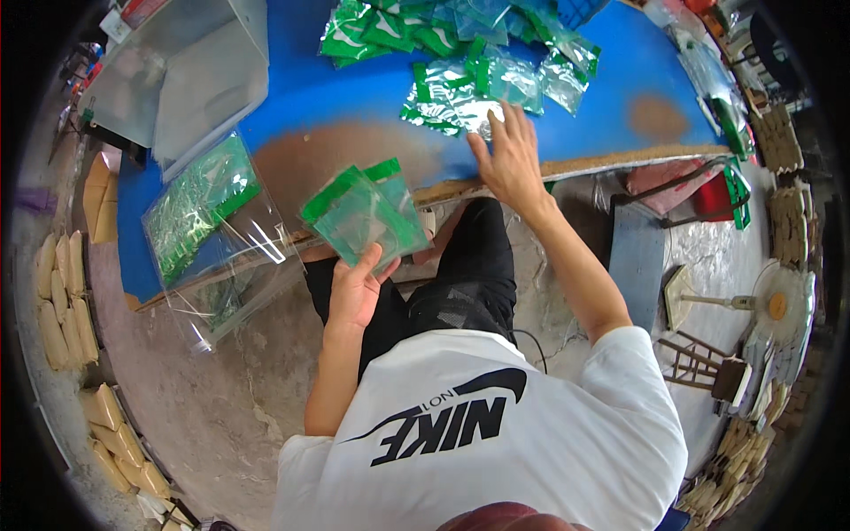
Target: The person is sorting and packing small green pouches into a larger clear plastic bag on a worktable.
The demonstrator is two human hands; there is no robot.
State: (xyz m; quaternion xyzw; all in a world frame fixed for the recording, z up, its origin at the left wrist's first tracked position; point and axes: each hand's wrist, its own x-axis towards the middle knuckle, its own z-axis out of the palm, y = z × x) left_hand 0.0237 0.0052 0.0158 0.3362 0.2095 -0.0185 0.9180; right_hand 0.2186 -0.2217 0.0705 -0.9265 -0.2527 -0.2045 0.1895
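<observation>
The left hand (356, 290) grips a stack of green-topped clear packets (363, 215) from below, fingers clamped on it near the blue table's (301, 80) edge, while farther out the right hand (510, 159) rests spread-fingered on a loose packet (452, 102) before the scattered packet pile (460, 35)
</observation>
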